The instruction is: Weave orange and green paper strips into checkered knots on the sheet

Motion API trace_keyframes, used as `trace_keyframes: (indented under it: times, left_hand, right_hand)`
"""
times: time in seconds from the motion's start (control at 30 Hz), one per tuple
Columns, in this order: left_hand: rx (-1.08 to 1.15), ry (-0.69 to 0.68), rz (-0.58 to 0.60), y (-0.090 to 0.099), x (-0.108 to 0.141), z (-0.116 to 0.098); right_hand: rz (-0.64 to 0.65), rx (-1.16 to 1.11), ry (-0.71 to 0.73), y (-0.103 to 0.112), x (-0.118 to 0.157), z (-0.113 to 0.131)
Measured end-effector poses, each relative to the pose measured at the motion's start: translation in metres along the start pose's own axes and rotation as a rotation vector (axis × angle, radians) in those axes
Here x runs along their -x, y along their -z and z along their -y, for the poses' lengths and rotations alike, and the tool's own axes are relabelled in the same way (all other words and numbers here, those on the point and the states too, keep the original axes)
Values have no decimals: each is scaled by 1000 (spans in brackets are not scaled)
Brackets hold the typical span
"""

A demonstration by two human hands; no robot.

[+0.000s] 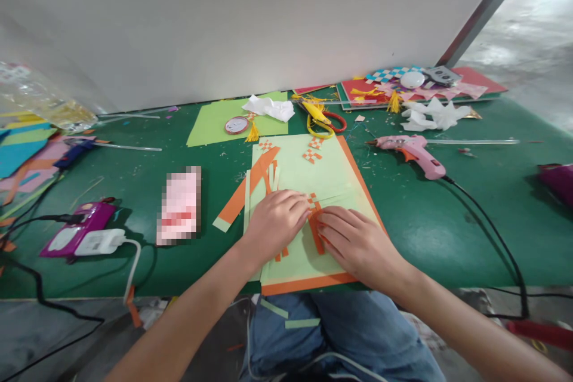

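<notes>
My left hand [278, 218] bends over pale green paper sheets [344, 176], its fingertips closed at the edge of a small orange-and-green woven paper piece [312, 198]. From the other side, my right hand [360, 242] curls its fingers on the orange paper strips [316, 233] running down from that piece. My fingers hide part of the weave. Beyond my hands lie small finished checkered pieces [312, 156]. A wide orange strip [248, 188] slants across the sheets' left side, and narrow strips pass beneath my left hand.
Yellow-and-red-handled scissors [320, 125] lie behind the sheets. To the right rests a pink glue gun [412, 152] with its cable trailing off the front edge. At left are a purple power strip [92, 224] and a blue glue gun [74, 152]. A wall [250, 24] closes the back.
</notes>
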State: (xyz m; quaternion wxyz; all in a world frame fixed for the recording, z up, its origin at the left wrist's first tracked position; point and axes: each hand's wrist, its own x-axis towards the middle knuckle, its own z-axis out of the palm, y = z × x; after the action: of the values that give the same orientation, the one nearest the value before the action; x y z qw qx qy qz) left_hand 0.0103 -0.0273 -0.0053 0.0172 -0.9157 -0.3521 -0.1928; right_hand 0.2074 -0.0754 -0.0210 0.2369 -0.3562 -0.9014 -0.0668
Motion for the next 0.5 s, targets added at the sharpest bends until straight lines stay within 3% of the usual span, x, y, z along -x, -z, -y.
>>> trace_keyframes:
  times: [0.5]
  left_hand:
    - [-54,-56,-42,-3,0,0]
  right_hand:
    - [40,72,76,4,3,0]
